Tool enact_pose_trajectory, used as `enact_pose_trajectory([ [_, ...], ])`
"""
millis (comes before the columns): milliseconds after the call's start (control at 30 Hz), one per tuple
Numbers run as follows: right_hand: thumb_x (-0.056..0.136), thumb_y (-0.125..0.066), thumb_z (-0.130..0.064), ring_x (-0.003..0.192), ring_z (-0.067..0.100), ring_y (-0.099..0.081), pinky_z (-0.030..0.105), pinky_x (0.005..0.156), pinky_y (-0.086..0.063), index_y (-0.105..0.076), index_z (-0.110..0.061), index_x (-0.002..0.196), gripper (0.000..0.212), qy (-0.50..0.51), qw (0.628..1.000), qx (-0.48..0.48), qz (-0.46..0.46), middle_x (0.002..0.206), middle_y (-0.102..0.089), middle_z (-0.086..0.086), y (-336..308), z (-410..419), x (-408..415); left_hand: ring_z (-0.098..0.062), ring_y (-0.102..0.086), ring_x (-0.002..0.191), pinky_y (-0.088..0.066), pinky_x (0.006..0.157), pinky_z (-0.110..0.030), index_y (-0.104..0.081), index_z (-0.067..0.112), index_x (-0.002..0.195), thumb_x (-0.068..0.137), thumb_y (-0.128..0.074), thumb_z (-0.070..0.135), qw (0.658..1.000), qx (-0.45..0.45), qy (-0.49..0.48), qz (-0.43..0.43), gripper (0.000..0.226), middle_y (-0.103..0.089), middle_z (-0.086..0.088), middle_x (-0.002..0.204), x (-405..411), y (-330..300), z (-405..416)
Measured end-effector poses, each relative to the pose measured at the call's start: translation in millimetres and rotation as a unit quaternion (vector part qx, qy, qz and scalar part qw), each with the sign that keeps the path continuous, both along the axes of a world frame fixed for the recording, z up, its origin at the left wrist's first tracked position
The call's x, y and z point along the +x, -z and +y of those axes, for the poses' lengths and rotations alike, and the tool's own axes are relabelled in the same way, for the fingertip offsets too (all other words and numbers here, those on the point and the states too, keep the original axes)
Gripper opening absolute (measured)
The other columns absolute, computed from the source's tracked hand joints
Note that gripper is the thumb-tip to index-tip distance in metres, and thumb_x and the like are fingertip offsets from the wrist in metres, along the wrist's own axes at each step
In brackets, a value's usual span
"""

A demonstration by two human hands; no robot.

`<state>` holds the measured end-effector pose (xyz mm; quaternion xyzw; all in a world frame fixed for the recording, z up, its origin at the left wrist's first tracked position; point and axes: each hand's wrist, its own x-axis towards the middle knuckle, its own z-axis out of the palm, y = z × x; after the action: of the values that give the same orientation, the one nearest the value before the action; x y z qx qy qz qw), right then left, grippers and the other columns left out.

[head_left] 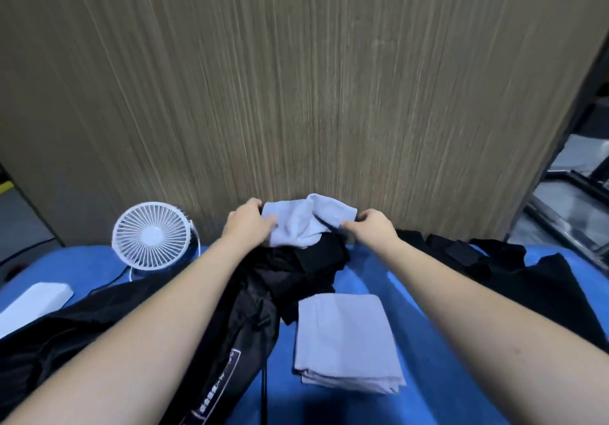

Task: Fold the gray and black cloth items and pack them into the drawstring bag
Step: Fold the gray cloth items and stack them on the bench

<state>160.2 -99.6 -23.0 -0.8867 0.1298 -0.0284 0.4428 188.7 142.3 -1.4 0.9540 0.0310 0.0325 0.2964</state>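
Observation:
A crumpled gray cloth [304, 222] is held up at the far edge of the blue table [412, 299]. My left hand [248, 225] grips its left side and my right hand [370, 227] pinches its right edge. Under it lies a heap of black cloth [309, 266]. A folded gray cloth [346, 339] lies flat on the table, nearer to me. The black drawstring bag [230, 342] with a white label stretches under my left forearm. More black cloth [514, 270] lies at the right.
A small white fan [152, 236] stands at the table's back left, its cable running forward. A white flat object [31, 302] lies at the left edge. A wood-grain panel [296, 78] rises right behind the table. Dark frames sit on the floor at the right.

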Motion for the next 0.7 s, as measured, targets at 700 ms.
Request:
enact_pose_trajectory([
  [700,0.091,-0.059,-0.015,0.055,0.006,-0.058,0.022,0.045,-0.044,-0.057,-0.012,0.094,0.005,0.077,0.930,0.262,-0.248,0.082,-0.060,0.004,-89,-54,-105,-0.013,-0.058,0.084,-0.047,0.078,-0.031,-0.056,0.024,0.091,0.087,-0.064,0.014,0.915,-0.368,0.088,-0.140,0.013,-0.065,-0.002,0.093,-82,-52,0],
])
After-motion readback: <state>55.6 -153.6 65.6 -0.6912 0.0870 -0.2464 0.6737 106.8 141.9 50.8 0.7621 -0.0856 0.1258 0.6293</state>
